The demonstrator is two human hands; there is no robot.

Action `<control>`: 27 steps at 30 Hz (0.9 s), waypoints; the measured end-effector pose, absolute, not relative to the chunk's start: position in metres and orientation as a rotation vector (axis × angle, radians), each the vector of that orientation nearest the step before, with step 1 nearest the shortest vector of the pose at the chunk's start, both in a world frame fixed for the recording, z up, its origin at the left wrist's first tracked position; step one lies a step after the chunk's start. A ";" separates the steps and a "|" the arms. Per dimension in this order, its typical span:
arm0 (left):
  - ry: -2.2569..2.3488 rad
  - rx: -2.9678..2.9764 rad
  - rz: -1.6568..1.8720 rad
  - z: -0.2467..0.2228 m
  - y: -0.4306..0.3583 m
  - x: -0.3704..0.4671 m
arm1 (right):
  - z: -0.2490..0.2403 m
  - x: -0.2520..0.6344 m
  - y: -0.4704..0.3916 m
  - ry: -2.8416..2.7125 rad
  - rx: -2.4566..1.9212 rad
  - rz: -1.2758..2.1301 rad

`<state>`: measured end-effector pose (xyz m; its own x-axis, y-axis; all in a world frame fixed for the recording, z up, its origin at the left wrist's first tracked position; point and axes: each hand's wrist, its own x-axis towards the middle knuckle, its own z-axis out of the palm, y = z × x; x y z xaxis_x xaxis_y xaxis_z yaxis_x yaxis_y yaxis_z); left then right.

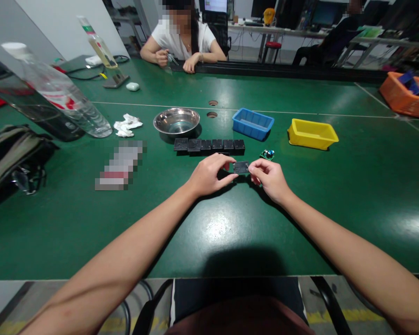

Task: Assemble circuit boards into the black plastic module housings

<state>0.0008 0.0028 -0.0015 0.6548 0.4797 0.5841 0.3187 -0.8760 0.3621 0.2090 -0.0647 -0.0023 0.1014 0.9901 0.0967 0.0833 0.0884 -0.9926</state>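
Note:
Between my two hands, just above the green table, is a small black rectangular plastic case (240, 167). My left hand (214, 174) grips its left end, thumb below and fingers above. At the right end, the fingertips of my right hand (265, 177) pinch its edge. Right behind my hands stands a row of several black plastic cases (211, 145); the two at the left look larger or lidded. A small green circuit board (267, 154) with components lies just beyond my right hand.
A steel bowl (176, 122), a blue bin (253, 124) and a yellow bin (313, 135) stand behind the row. Bottles (66, 93), crumpled tissue (126, 124) and a bag (14, 158) are at left. An orange basket (407, 100) sits far right. Another person sits opposite.

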 end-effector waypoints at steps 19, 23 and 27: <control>0.630 2.665 1.042 -0.002 0.004 0.000 | -0.002 0.209 -0.065 -1.240 -1.247 1.012; 0.640 2.665 1.030 -0.002 0.004 0.000 | -0.002 0.209 -0.064 -1.240 -1.245 1.018; 0.649 2.655 1.022 -0.002 0.004 0.000 | -0.003 0.208 -0.064 -1.240 -1.244 1.017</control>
